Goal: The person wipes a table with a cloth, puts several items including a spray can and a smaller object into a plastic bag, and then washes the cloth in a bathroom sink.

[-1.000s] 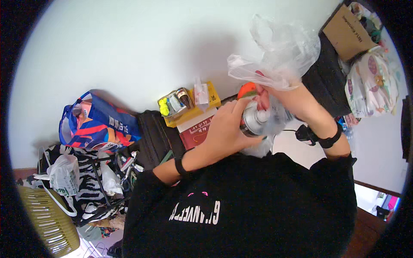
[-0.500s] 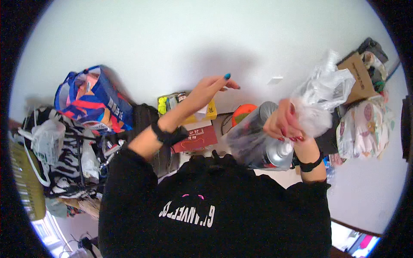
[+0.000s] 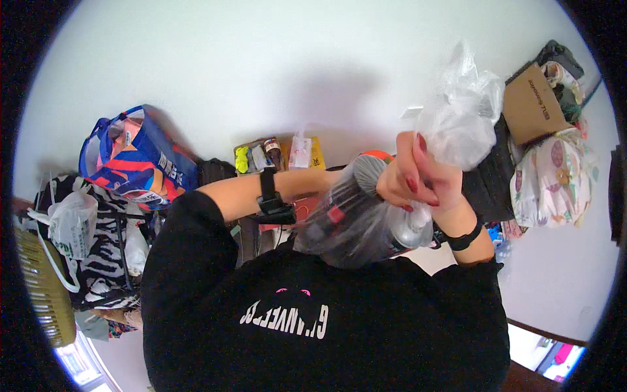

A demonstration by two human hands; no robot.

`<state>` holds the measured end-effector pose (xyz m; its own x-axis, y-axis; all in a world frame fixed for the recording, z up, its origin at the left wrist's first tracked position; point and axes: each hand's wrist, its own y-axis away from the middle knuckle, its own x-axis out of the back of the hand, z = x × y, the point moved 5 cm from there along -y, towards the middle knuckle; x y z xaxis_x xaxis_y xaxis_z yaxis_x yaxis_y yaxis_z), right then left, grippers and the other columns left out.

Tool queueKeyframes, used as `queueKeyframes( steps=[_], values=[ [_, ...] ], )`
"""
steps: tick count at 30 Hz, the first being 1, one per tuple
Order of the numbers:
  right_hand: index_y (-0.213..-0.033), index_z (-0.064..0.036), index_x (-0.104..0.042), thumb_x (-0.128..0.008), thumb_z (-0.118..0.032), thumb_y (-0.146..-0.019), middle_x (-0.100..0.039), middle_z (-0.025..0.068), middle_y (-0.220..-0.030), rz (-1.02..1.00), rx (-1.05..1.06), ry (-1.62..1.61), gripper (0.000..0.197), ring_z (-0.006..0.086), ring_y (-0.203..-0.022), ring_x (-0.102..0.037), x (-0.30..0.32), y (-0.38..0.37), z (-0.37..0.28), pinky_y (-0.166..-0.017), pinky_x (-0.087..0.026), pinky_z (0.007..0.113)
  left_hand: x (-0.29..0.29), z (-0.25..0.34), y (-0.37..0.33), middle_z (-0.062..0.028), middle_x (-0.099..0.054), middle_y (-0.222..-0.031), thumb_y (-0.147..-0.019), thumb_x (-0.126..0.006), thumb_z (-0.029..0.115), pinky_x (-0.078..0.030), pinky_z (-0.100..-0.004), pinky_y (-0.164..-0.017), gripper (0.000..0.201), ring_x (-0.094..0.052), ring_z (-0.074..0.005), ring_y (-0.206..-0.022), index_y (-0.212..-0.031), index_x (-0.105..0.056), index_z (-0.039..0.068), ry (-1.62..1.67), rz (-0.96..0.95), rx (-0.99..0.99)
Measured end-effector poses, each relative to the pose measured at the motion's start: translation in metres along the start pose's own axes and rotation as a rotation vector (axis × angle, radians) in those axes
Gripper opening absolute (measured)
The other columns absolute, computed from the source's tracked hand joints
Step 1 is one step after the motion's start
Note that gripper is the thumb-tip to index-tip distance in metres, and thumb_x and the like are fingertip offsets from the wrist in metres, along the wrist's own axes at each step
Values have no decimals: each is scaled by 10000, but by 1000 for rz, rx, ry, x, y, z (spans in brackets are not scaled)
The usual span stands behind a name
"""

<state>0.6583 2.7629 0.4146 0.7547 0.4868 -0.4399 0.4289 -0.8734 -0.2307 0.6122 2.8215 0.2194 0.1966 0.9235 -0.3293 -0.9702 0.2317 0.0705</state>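
Note:
A clear plastic bag (image 3: 460,121) bunches up above my right hand (image 3: 421,173), whose fingers are wrapped tightly round its gathered neck. Below that fist the bag hangs full and stretched in front of my chest. Dark items with a bit of red (image 3: 334,214) show blurrily through the film. A can with a silver domed top (image 3: 413,230) sits at the bag's right side, just under my right hand. My left forearm reaches across to the bag from the left. My left hand is hidden behind the bag, so its fingers do not show.
A blue patterned shopping bag (image 3: 173,157) and a zebra-striped bag (image 3: 98,248) stand at the left. A yellow box (image 3: 317,147) with small items lies by the wall. At the right are a brown carton (image 3: 535,104) and a printed plastic bag (image 3: 552,183).
My left hand has come down and right, from raised in the open to behind the bag. My right hand has shifted slightly left and up with the bag.

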Motion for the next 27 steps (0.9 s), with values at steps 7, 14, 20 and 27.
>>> queueKeyframes(
  steps=[7, 14, 20, 27],
  values=[
    [-754, -21, -446, -382, -243, -912, -324, 22, -392, 368, 24, 146, 281, 136, -356, -320, 33, 3, -6, -505, -374, 281, -7, 36, 30, -72, -496, -1183, -930, -301, 420, -432, -332, -887, 492, -520, -151, -1010, -1249, -404, 60, -76, 240, 19],
    [-830, -13, -486, -391, -217, -920, -440, 33, -495, 625, 56, 547, 242, 117, -443, -414, 54, 3, -6, -526, -375, 256, -26, 62, 49, -128, -409, -1297, -887, -203, 568, -336, -387, -993, 681, -426, -239, -1171, -1335, -269, 59, -15, 482, -100],
    [-846, -9, -523, -455, -139, -896, -538, 69, -766, 830, 115, 289, 155, 142, -655, -542, 73, -15, 13, -636, -448, 270, -18, 40, 58, -59, -479, -939, -915, -370, 232, -412, -275, -746, 201, -463, -116, -851, -989, -402, 47, -139, 961, -495],
    [-780, -30, -526, -468, -190, -878, -405, -18, -519, 607, -265, 301, 197, 80, -492, -387, 91, -14, 52, -665, -435, 245, -32, 32, 65, -84, -497, -878, -847, -426, 141, -381, -294, -768, 164, -476, -184, -845, -884, -513, 7, -886, 832, -524]
  ],
)
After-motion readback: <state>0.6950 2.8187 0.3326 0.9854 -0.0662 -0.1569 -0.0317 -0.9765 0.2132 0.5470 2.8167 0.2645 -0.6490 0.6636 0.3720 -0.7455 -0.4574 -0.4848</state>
